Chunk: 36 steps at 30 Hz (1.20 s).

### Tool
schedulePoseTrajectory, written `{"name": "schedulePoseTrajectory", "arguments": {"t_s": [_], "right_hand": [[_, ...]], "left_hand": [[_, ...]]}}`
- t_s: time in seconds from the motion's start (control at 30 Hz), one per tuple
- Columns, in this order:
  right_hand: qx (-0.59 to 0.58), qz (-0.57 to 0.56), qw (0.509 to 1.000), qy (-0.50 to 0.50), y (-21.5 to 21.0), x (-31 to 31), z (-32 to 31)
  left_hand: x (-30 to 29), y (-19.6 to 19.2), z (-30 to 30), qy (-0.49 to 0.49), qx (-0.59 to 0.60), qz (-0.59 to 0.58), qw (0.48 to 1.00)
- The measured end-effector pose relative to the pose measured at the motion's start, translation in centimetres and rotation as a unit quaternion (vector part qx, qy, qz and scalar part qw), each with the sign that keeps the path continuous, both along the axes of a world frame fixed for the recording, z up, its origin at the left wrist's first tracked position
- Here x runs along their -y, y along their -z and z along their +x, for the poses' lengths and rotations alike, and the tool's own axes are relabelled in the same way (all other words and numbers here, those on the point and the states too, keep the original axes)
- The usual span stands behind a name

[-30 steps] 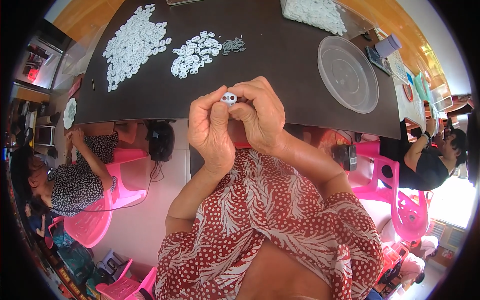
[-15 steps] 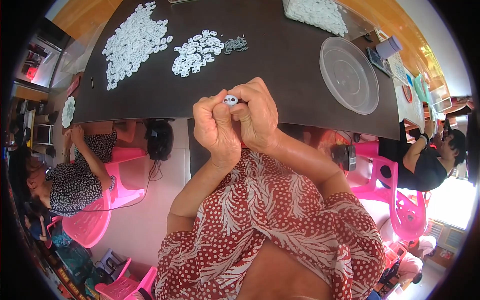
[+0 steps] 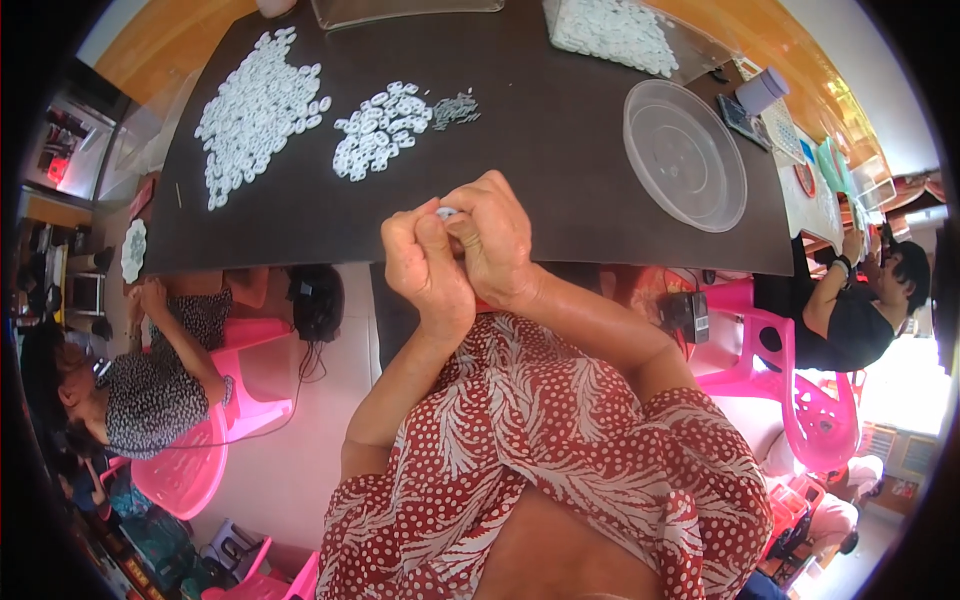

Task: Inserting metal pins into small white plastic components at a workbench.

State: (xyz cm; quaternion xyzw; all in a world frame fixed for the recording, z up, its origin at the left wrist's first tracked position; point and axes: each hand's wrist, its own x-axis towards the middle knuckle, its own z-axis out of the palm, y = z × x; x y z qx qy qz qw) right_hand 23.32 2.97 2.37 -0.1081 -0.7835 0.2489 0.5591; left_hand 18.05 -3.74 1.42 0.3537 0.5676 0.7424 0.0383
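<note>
Above the near edge of the dark table, my left hand [image 3: 432,268] and my right hand [image 3: 497,243] meet, closed. Both pinch one small white oval plastic piece [image 3: 446,212] between thumbs and fingertips. Only a sliver of it shows; the fingers cover the rest. Beyond them on the table lies a heap of smaller white plastic pieces [image 3: 380,140] with openings in them. Beside that heap is a little pile of short dark grey pins [image 3: 456,111]. Farther left spreads a large heap of white oval pieces [image 3: 258,120].
On the right of the table [image 3: 540,160] lies a round clear plastic lid [image 3: 688,155]. Behind it stands a clear bin of white pieces [image 3: 615,38], with a lilac-capped container [image 3: 762,91] and a phone [image 3: 743,122] nearby. People sit on pink chairs at both sides.
My fingers have closed farther over the white oval piece, so less of its face shows. The view has tilted a little, and the table and heaps appear lower in it.
</note>
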Motion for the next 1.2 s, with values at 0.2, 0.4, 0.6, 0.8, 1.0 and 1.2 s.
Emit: {"name": "schedulePoseTrajectory", "arguments": {"t_s": [0.2, 0.4, 0.6, 0.8, 1.0, 1.2], "right_hand": [[0.030, -0.052, 0.998, -0.007, -0.5, -0.7, -0.2], [0.082, -0.059, 0.992, 0.080, -3.5, -7.3, 1.6], [0.075, -0.018, 0.965, 0.250, -8.2, -22.4, 4.5], [0.157, 0.133, 0.901, 0.383, -9.9, -32.8, 6.3], [0.312, 0.157, 0.824, 0.447, -9.0, -34.0, 6.4], [0.220, 0.274, 0.842, 0.410, -8.8, -28.6, 4.3]], "left_hand": [[0.4, -0.9, -1.5, 0.051, 0.022, -0.020, 0.998], [0.4, 0.8, -5.0, 0.005, -0.047, -0.123, 0.991], [0.5, 0.5, -9.4, -0.094, -0.216, -0.189, 0.953], [-0.7, 1.1, -11.0, -0.128, -0.316, -0.250, 0.906], [-2.5, 1.1, -11.3, -0.161, -0.389, -0.333, 0.844], [-3.2, 1.2, -11.0, -0.138, -0.400, -0.350, 0.835]]}}
